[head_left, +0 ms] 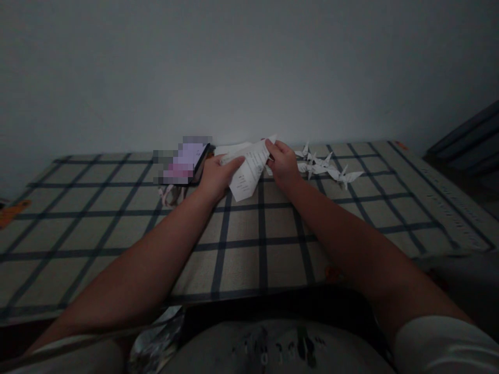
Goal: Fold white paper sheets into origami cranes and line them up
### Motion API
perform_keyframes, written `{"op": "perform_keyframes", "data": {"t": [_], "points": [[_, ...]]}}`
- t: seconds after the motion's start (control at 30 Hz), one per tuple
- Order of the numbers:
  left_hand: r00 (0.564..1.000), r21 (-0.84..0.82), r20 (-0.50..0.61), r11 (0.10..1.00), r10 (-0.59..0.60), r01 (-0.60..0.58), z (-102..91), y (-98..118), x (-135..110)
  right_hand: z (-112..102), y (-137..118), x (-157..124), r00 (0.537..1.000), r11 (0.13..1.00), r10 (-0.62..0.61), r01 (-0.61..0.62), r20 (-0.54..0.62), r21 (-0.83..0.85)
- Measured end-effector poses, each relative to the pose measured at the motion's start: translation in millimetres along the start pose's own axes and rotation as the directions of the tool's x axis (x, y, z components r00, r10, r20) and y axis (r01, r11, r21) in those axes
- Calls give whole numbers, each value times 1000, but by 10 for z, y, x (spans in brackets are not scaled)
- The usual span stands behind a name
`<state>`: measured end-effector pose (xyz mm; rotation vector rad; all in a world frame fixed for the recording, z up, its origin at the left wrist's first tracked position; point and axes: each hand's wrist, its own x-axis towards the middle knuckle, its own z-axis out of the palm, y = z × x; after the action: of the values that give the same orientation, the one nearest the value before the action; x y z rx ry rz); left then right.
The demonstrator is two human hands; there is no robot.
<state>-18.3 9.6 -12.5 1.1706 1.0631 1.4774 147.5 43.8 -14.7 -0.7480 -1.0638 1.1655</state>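
Note:
A white sheet of printed paper [246, 179], folded into a pointed shape, is held up between both hands above the table. My left hand [218, 174] pinches its left side, thumb lying over the front. At the upper right corner my right hand [284, 162] grips the paper between thumb and fingers. Just right of that hand, several folded paper cranes [317, 165] lie in a loose group. More white paper [230, 149] lies flat behind the held piece, partly hidden by it.
A phone [186, 161] with a lit, partly blurred screen leans left of my left hand, a pale pink strap [169, 196] by its lower edge. The checked tablecloth [241, 259] covers the table, which meets a plain wall [249, 67]. Dark striped fabric [468, 132] is at the right.

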Motion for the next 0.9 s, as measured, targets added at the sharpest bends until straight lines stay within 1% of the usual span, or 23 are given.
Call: {"op": "perform_keyframes", "data": {"t": [0.13, 0.37, 0.47, 0.53, 0.67, 0.77, 0.9], "points": [[1000, -34, 10, 999, -10, 11, -2, -12, 9, 0, 4, 10, 1000, 1000, 11, -11, 4, 2], [1000, -34, -6, 999, -9, 8, -13, -52, 46, 18, 9, 14, 1000, 1000, 10, -10, 12, 14], [997, 25, -68, 999, 26, -24, -31, -53, 44, 30, -15, -9, 1000, 1000, 9, -10, 29, 29], [992, 108, -102, 992, 78, -67, -53, -45, 37, 31, -37, -19, 999, 1000, 13, -13, 30, 24], [973, 250, -133, 956, 189, -151, -98, -39, 32, 9, -58, -1, 1000, 1000, 13, -13, -17, 2], [969, 257, -143, 953, 204, -163, -103, -55, 46, -5, -48, 19, 999, 1000, 10, -10, -40, -4], [975, 198, -129, 968, 181, -154, -75, -62, 53, 5, -43, 10, 1000, 1000, 0, 1, -31, 15]]}}
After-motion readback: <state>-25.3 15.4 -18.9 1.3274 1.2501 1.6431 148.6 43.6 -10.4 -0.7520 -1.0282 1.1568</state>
